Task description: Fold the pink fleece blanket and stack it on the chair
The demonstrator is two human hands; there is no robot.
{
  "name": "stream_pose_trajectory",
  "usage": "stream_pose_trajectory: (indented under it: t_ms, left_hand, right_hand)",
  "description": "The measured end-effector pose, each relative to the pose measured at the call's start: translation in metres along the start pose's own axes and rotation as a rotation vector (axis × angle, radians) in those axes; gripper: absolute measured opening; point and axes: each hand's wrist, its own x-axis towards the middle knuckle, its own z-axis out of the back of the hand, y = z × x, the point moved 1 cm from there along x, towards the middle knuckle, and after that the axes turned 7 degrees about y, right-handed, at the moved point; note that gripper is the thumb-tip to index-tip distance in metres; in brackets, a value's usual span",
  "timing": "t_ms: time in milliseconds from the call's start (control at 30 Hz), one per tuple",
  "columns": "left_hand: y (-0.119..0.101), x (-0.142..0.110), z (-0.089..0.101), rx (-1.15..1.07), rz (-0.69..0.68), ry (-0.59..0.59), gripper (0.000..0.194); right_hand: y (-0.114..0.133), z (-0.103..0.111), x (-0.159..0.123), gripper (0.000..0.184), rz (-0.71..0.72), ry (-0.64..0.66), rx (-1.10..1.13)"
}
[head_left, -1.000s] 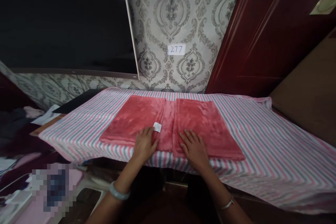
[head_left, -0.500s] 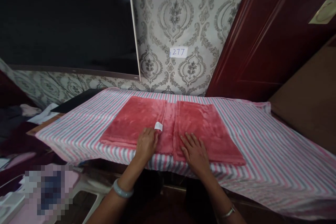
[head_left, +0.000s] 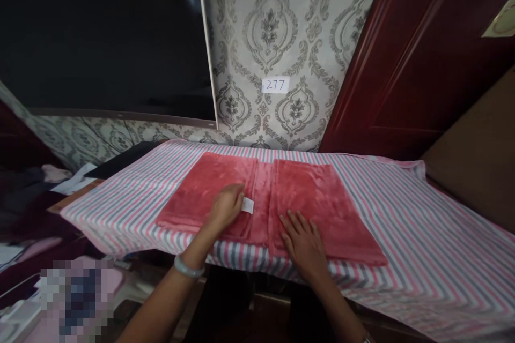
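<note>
A red plush towel (head_left: 306, 198) lies on the striped tablecloth (head_left: 422, 246), its left and right sides folded in toward the middle. A small white label (head_left: 248, 205) sticks out at the edge of the left flap. My left hand (head_left: 226, 208) rests on the left flap beside the label, fingers curled against the fabric. My right hand (head_left: 304, 244) lies flat on the near corner of the right flap, fingers stretched out.
The table stands against a patterned wall with a paper tag reading 277 (head_left: 276, 84). A dark screen (head_left: 100, 37) fills the upper left, a dark red door (head_left: 422, 48) the right. Clothes and clutter (head_left: 36, 187) lie off the table's left end.
My left hand has slid forward onto the left flap, up beside the white label. My right hand stays pressed on the right flap. The view has shifted slightly.
</note>
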Motion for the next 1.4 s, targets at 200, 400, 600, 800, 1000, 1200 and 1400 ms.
stream_pose_trajectory:
  t_ms: [200,400,600,800,1000,1200,1400]
  left_hand:
    - [0.008,0.063,-0.028,0.264,0.221,0.173,0.056]
    - [0.013,0.056,-0.062,0.386,0.145,0.169,0.065]
    - [0.013,0.057,-0.060,0.356,0.109,0.215,0.063]
    - [0.013,0.069,-0.044,0.076,0.183,0.279,0.059]
    - [0.013,0.038,-0.030,0.076,0.208,0.205,0.057]
    - [0.008,0.006,-0.049,0.261,0.124,0.298,0.058]
    - [0.000,-0.003,-0.034,0.110,0.062,0.128,0.036]
  right_hand:
    - [-0.001,-0.004,0.000,0.048,0.004,-0.016,-0.006]
    - [-0.002,-0.009,0.000,0.048,0.009,-0.034,-0.008]
    - [0.002,0.000,0.000,0.046,0.000,-0.022,0.014]
    - [0.003,0.011,-0.001,0.044,-0.023,0.000,0.055]
    - [0.003,0.012,-0.002,0.045,-0.010,0.004,0.050]
    - [0.002,0.010,-0.002,0.045,-0.008,-0.006,0.062]
    - [0.002,0.010,-0.003,0.044,-0.002,-0.021,0.049]
